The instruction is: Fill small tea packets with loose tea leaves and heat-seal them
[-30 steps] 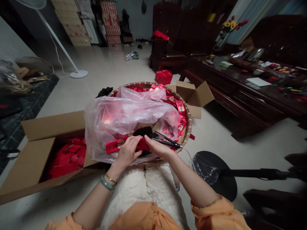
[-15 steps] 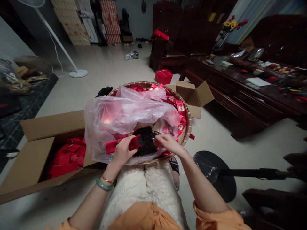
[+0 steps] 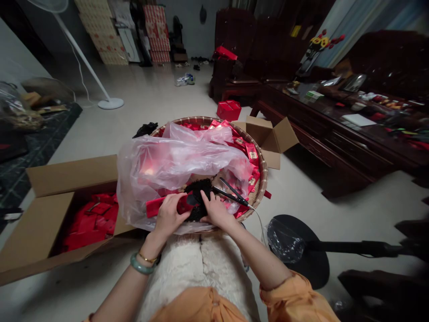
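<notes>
My left hand is closed around a long red packet, whose dark open end faces right. Against that end lies a heap of dark, leaf-like loose stuff. Over the heap is my right hand, thumb and fingers apart, touching the leaves; some fingertips are hard to make out. A black flat iron with a pale cord lies just beyond it, jaws apart. A cloudy plastic bag spreads under and behind the heap, inside a round woven bamboo basket on my lap.
Red packets line the basket's right side. At left stands an open cardboard box of red packets. Another open carton and a red box stand beyond. A black round base is at right, near a dark wooden table.
My right hand has let go of the flat iron, which now lies on the basket's right side, and has moved left onto the dark leaves. My left hand still holds the red packet.
</notes>
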`<state>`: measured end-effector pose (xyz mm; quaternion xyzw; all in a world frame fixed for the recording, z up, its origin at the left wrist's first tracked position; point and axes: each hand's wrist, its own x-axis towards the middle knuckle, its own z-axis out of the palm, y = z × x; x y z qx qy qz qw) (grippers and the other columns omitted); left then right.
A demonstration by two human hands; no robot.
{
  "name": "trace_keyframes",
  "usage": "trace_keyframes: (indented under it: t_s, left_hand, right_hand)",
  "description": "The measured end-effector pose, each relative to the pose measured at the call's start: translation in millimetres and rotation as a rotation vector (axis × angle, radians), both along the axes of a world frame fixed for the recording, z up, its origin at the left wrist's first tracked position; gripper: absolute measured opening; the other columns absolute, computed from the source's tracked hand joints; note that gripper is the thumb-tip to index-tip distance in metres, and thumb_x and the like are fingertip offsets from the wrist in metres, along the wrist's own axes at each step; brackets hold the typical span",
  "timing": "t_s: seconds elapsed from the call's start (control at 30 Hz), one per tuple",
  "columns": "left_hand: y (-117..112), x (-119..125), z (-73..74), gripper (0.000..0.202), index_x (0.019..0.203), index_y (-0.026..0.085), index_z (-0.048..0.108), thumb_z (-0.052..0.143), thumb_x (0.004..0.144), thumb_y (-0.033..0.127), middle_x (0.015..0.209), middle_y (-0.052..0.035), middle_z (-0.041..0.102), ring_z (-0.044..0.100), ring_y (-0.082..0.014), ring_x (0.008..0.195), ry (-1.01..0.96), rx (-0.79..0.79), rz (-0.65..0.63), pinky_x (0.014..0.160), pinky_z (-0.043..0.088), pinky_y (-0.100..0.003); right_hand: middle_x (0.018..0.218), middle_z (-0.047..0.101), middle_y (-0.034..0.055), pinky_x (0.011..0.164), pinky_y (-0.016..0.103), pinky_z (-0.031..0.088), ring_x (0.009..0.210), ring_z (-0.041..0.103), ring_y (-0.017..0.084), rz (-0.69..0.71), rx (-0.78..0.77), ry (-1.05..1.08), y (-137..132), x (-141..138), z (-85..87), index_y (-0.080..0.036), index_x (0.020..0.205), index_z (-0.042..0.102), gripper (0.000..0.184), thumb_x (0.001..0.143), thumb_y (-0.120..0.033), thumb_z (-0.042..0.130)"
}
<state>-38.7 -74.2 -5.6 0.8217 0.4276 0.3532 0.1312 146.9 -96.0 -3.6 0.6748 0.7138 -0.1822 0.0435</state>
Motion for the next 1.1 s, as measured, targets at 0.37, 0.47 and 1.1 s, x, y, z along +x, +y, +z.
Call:
trace_keyframes:
  t_s: [0.37,0.47,1.1]
  left_hand:
    - [3.2,0.4,-2.5,0.041,0.111,0.019,0.053,0.066,0.072,0.021,0.104,-0.0094,0.062,0.058,-0.0251,0.096,-0.009,0.002,0.041,0.085,0.049,-0.041]
    - [3.6,1.0,-1.9,0.04,0.11,0.019,0.053,0.066,0.072,0.022,0.103,-0.0094,0.063,0.059,-0.0251,0.096,-0.018,0.014,0.048,0.085,0.05,-0.041]
    - [0.4,8.6,0.9,0.049,0.115,0.018,0.049,0.069,0.072,0.03,0.105,-0.0096,0.063,0.061,-0.0237,0.095,-0.042,-0.065,0.116,0.084,0.052,-0.039]
  right_hand:
    - [0.142,0.027,0.0184,0.074,0.044,0.052,0.113,0.042,0.035,0.005,0.068,0.044,-1.2,-24.1,-15.8,-0.033,0.131,0.04,0.08,0.061,-0.032,0.08]
    - [0.143,0.027,0.0155,0.073,0.043,0.051,0.112,0.042,0.034,0.004,0.075,0.05,-0.8,-24.4,-17.2,-0.034,0.126,0.043,0.075,0.061,-0.026,0.08]
    - [0.088,0.06,-0.0034,0.068,0.034,0.055,0.076,0.063,0.015,-0.578,-0.293,1.62,8.0,26.0,-16.4,-0.023,0.1,0.049,0.046,0.057,-0.015,0.063]
